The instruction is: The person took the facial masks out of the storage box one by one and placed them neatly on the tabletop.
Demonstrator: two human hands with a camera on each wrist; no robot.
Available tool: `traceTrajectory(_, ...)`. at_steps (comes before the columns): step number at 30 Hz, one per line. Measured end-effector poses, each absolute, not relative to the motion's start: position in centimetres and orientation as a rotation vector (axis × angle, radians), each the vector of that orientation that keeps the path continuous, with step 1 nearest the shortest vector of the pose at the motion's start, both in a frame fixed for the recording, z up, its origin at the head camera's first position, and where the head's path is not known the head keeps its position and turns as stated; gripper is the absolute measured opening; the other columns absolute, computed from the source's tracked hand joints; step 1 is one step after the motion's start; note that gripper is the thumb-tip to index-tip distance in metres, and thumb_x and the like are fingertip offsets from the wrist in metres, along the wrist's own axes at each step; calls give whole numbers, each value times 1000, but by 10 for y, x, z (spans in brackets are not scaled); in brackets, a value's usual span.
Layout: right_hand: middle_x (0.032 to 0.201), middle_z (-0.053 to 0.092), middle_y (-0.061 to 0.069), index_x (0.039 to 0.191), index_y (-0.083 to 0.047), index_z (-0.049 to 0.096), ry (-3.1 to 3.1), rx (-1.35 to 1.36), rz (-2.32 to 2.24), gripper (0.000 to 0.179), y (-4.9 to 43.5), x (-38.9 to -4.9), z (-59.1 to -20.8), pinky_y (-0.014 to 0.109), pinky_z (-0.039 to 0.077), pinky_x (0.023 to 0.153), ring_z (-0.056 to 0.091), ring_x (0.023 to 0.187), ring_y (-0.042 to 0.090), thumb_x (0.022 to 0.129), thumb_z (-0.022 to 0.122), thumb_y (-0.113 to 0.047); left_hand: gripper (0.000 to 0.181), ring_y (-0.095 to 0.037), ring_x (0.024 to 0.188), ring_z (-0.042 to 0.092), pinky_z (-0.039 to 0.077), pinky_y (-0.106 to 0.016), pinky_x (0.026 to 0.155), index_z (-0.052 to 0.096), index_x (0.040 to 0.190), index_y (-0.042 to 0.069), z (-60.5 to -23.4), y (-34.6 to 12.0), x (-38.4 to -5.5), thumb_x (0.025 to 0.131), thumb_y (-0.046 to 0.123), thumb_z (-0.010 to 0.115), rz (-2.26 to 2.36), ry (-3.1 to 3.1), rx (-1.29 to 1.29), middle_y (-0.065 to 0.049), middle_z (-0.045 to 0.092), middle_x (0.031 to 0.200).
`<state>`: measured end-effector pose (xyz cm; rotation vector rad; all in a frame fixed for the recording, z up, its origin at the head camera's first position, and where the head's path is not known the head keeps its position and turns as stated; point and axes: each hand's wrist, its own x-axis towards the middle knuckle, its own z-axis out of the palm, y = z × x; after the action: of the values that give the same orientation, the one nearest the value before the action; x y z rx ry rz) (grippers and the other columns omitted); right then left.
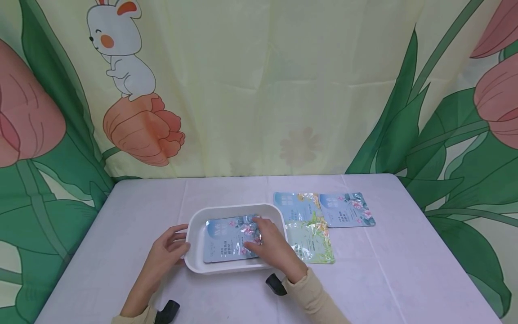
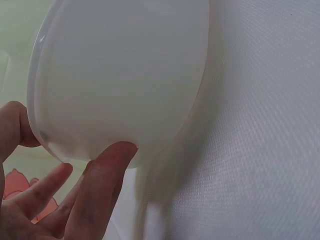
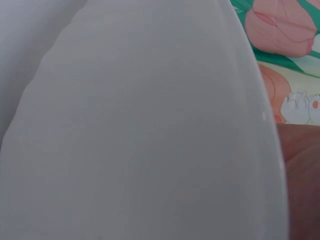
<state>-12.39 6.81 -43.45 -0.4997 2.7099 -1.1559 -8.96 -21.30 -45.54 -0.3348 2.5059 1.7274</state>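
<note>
A white plastic tray [image 1: 195, 263] rests on the table, with a flat blue floral sheet mask packet [image 1: 226, 243] lying inside. At the tray's left end, my left hand [image 1: 163, 252] grips the side. The left wrist view shows the thumb [image 2: 117, 155] pressed on the outer wall and a finger at the rim. My right hand [image 1: 275, 245] reaches over the tray's right side and holds the packet's right end between thumb and fingers. The right wrist view is mostly filled by the tray's outer wall [image 3: 140, 130], so the right fingertips are hidden there.
Right of the tray lie a blue packet with yellow flowers [image 1: 297, 207], a blue packet with pink flowers [image 1: 346, 210] and a green packet [image 1: 309, 243]. A white cloth covers the table [image 1: 388, 279]. Behind it hangs a printed curtain [image 1: 251, 90].
</note>
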Motion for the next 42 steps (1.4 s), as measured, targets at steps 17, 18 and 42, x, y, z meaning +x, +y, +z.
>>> traceTrajectory(17, 141, 47, 29, 141, 12, 40, 2695, -469, -1090, 71, 63, -128, -437, 54, 36, 113, 45, 131, 41, 87, 75, -18, 51, -32, 113, 65, 61, -33, 71, 49, 141, 16, -454, -213, -89, 93, 16, 66, 1738, 2509, -319, -19, 58, 133)
traceTrajectory(18, 140, 48, 29, 141, 12, 40, 2693, -470, -1096, 71, 63, -128, -437, 54, 36, 112, 46, 130, 41, 87, 75, -17, 51, -32, 113, 65, 61, -33, 71, 49, 141, 16, -454, -213, -89, 93, 16, 66, 1739, 2507, -318, -19, 58, 133)
traceTrajectory(42, 123, 59, 21, 144, 10, 33, 2522, -496, -1307, 69, 60, -131, -439, 38, 56, 79, 63, 96, 25, 89, 70, -5, 52, -28, 113, 65, 60, -29, 70, 48, 143, 18, -457, -215, -89, 94, 18, 65, 1729, 2497, -315, -18, 58, 135)
